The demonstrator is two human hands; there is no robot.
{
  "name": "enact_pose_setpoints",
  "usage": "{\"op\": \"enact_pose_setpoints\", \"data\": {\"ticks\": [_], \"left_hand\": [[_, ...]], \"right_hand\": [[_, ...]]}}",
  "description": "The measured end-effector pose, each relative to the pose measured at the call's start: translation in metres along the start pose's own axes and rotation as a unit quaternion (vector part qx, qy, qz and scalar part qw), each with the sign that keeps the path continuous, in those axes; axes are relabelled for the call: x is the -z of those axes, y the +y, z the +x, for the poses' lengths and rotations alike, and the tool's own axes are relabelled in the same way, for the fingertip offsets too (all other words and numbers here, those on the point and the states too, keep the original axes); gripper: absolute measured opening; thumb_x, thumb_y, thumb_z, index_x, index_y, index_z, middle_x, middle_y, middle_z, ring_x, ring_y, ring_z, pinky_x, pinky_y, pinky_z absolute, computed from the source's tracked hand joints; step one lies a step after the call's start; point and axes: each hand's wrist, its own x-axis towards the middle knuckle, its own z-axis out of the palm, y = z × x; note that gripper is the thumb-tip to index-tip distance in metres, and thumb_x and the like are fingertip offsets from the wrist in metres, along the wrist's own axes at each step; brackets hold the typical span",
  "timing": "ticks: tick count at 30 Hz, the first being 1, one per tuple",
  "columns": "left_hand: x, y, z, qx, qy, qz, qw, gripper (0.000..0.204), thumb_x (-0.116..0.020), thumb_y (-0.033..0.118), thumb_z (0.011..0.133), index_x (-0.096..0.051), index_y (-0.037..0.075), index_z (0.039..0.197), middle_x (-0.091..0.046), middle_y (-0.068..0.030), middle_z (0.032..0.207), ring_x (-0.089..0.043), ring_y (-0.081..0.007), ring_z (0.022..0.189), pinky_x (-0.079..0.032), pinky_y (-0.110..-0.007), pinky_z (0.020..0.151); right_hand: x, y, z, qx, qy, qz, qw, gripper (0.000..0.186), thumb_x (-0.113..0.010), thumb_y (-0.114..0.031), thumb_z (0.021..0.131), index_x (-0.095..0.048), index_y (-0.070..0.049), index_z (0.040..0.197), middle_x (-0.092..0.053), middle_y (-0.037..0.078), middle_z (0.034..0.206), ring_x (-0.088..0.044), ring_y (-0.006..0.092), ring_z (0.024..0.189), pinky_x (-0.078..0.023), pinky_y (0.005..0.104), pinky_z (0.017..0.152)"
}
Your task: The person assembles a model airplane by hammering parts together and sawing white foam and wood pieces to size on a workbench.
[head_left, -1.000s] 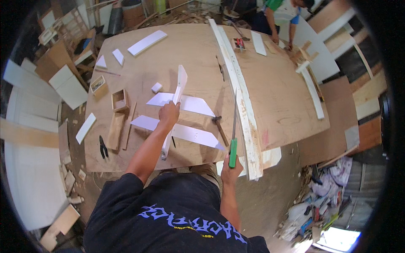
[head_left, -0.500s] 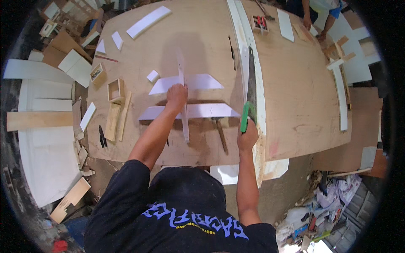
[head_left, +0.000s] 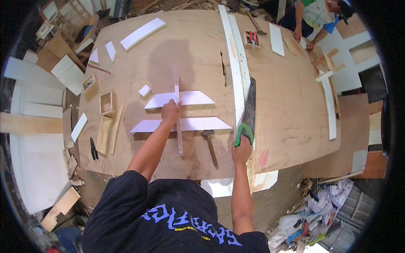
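Grasping a narrow white strip (head_left: 179, 137) in the left hand (head_left: 171, 112), with fingers closed around its middle, a shorter crossboard (head_left: 198, 98) just beyond them and a longer crossboard (head_left: 206, 123) just nearer. Gripping a green-handled saw (head_left: 250, 103) in the right hand (head_left: 241, 151), with fingers curled around its handle and blade pointing away beyond them. With a hammer (head_left: 211, 151) between both hands, nearer the right.

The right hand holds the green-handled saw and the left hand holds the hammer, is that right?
Not quite: the left hand holds the white strip crossing two boards; the hammer lies on the table, as the head view shows. The right hand does hold the green-handled saw.
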Motion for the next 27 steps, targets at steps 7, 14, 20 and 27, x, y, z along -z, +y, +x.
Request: {"op": "enact_pose_setpoints", "data": {"ticks": [7,14,20,27], "left_hand": [[0.019,-0.065,-0.123,-0.079,0.040,-0.208,0.974,0.034,-0.067,0.034,0.098,-0.070,0.001,0.095,-0.073,-0.0210,0.091,-0.071,-0.0407,0.084,-0.055,-0.047,0.076],[0.045,-0.176,-0.276,0.162,-0.064,-0.448,0.877,0.028,-0.063,0.024,0.102,-0.071,-0.002,0.102,-0.075,-0.0121,0.087,-0.072,-0.0158,0.077,-0.057,-0.032,0.072],[0.094,-0.256,-0.316,0.193,0.043,-0.504,0.841,0.024,-0.064,0.021,0.102,-0.070,-0.002,0.105,-0.075,-0.0097,0.089,-0.071,-0.0146,0.078,-0.058,-0.029,0.074],[0.172,-0.385,-0.339,0.126,0.081,-0.556,0.817,0.020,-0.064,0.014,0.101,-0.069,-0.002,0.111,-0.075,-0.0093,0.094,-0.071,-0.0158,0.082,-0.059,-0.031,0.075]], "right_hand": [[0.015,-0.046,-0.044,-0.065,0.030,0.027,0.997,0.078,-0.080,-0.015,0.077,-0.046,-0.003,0.147,-0.048,0.022,0.144,-0.042,0.0415,0.138,-0.030,0.0512,0.118],[-0.022,-0.145,-0.137,0.168,-0.038,0.170,0.970,0.067,-0.070,-0.005,0.079,-0.052,0.000,0.143,-0.050,0.026,0.145,-0.042,0.0424,0.141,-0.030,0.0517,0.120],[-0.034,-0.236,-0.220,0.234,-0.347,0.280,0.864,0.048,-0.075,-0.013,0.085,-0.064,-0.004,0.130,-0.071,0.020,0.118,-0.069,0.0338,0.110,-0.054,0.0413,0.096],[-0.078,-0.421,-0.287,0.236,-0.413,0.301,0.826,0.034,-0.072,-0.024,0.096,-0.072,-0.003,0.123,-0.077,0.017,0.108,-0.076,0.0258,0.094,-0.058,0.0368,0.085]]}}
